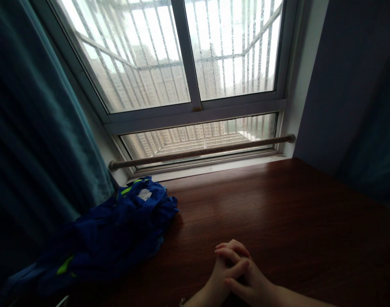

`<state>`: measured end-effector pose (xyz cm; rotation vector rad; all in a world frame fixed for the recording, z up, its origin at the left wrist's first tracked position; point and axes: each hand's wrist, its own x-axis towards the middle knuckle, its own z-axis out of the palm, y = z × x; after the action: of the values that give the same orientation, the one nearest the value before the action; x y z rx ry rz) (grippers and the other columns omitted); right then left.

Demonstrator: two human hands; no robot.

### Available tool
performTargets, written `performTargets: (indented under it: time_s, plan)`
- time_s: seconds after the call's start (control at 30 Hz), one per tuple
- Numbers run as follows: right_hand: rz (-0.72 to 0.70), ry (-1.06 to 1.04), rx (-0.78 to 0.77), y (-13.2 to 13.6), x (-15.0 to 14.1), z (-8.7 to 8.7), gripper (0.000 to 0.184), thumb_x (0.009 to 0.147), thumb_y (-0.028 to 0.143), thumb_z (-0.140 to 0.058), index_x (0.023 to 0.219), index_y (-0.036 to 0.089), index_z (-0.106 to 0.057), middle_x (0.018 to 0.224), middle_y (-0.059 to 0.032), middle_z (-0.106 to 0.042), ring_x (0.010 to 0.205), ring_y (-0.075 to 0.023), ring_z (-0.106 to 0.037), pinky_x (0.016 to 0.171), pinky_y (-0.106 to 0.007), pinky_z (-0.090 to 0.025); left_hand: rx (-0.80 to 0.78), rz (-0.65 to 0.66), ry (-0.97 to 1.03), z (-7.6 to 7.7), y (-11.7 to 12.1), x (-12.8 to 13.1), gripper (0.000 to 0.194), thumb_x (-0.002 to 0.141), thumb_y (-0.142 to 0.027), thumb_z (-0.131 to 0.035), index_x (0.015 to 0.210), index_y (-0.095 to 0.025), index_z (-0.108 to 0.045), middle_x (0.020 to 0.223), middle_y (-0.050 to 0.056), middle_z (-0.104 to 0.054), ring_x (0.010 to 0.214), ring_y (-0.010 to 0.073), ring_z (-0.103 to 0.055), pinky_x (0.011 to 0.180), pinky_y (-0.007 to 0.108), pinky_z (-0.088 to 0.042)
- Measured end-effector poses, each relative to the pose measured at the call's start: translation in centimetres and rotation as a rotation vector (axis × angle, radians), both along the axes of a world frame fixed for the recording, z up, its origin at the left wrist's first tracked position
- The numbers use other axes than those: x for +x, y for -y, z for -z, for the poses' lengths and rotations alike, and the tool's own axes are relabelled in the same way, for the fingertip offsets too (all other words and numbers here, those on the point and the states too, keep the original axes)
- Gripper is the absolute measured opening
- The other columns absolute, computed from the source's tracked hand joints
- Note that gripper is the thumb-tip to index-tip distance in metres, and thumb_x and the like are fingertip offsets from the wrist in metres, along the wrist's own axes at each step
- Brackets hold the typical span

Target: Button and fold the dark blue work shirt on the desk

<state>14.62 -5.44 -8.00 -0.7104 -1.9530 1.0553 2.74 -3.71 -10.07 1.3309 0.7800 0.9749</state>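
Note:
My left hand (218, 275) and my right hand (255, 277) are clasped at the bottom of the view, their fingers interlaced. No object shows between them. They are over the near part of a dark reddish-brown wooden tabletop (246, 209). Around my left wrist, a bracelet (181, 302) shows at the lower edge. To the left of my hands and apart from them lies a crumpled blue garment (118, 230) with bright yellow-green patches and a white piece at its upper part.
Behind the tabletop is a sliding window (195, 85) with bars outside. A horizontal rail (201, 152) crosses its lower pane. A teal curtain (48, 106) hangs at left, beside the garment. A wall (348, 85) stands at right. A thin pale object (63, 301) shows at bottom left.

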Motion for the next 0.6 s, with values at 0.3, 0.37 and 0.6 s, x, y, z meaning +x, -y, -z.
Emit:
performTargets:
  time_s: [0.3, 0.37, 0.6]
  plan:
    - [0.050, 0.014, -0.010, 0.2, 0.1, 1.3, 0.067, 0.079, 0.028, -0.052, 0.138, 0.021, -0.019, 0.130, -0.0127, -0.040, 0.121, -0.0214, -0.037, 0.100, -0.038, -0.031, -0.074, -0.016, 0.150, -0.7, 0.5, 0.2, 0.040, 0.076, -0.050, -0.052, 0.095, -0.016, -0.059, 0.088, 0.008, -0.057, 0.081, 0.0208, -0.055, 0.076, 0.035, -0.043]
    - [0.111, 0.024, -0.042, 0.5, -0.2, 1.6, 0.074, 0.082, 0.026, -0.047, 0.140, 0.020, -0.001, 0.138, -0.0148, -0.028, 0.128, -0.0211, -0.027, 0.103, -0.041, -0.026, -0.189, -0.074, 0.229, -0.7, 0.6, 0.5, 0.048, 0.080, -0.056, -0.039, 0.103, -0.017, -0.056, 0.093, 0.010, -0.057, 0.080, 0.0203, -0.057, 0.075, 0.035, -0.044]
    - [0.153, 0.283, -0.056, 1.5, 0.1, -1.0, 0.076, 0.073, 0.027, -0.059, 0.138, 0.022, -0.021, 0.145, -0.0104, -0.012, 0.131, -0.0304, -0.012, 0.104, -0.049, -0.022, -0.413, -0.284, 0.402, -0.2, -0.6, 0.3, 0.055, 0.076, -0.058, -0.046, 0.119, -0.024, -0.041, 0.110, 0.010, -0.052, 0.078, 0.0194, -0.060, 0.066, 0.032, -0.046]
